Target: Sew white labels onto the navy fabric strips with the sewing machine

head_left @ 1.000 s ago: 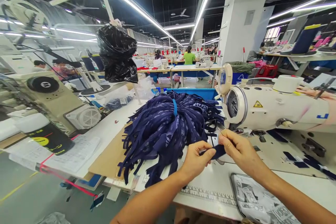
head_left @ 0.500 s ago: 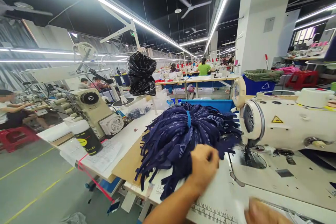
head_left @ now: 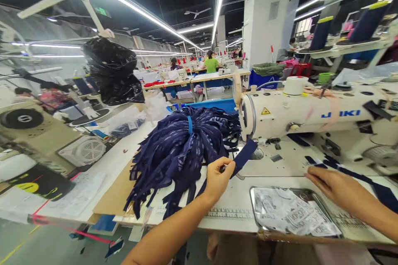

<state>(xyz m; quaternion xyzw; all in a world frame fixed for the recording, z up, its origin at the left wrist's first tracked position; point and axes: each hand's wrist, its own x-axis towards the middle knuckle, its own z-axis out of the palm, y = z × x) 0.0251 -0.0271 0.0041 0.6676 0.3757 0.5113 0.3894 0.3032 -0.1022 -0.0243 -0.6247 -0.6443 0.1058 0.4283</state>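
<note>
My left hand [head_left: 217, 176] pinches a dark navy fabric strip [head_left: 245, 156], whose free end points up and right beside the sewing machine [head_left: 280, 112]. Just left of that hand lies a large bundle of navy strips [head_left: 174, 145], tied with a blue band [head_left: 190, 125]. On the right, my right hand [head_left: 329, 184] has its fingers pressed together at the end of navy strips [head_left: 351, 174] lying on the machine bed. Between the hands, nearer the front edge, a metal tray [head_left: 253, 203] holds several printed white labels [head_left: 289, 211].
A black plastic bag [head_left: 113, 70] covers something on a stand at the left, above another machine [head_left: 34, 132]. Behind the bundle is a blue bin [head_left: 214, 104]. A printed ruler [head_left: 230, 215] runs along the table's front edge. A person in green [head_left: 211, 64] sits far back.
The view has swung right, bringing the tray and more of the machine into sight. My left hand now has a strip raised, and my right hand has moved to the strips on the right.
</note>
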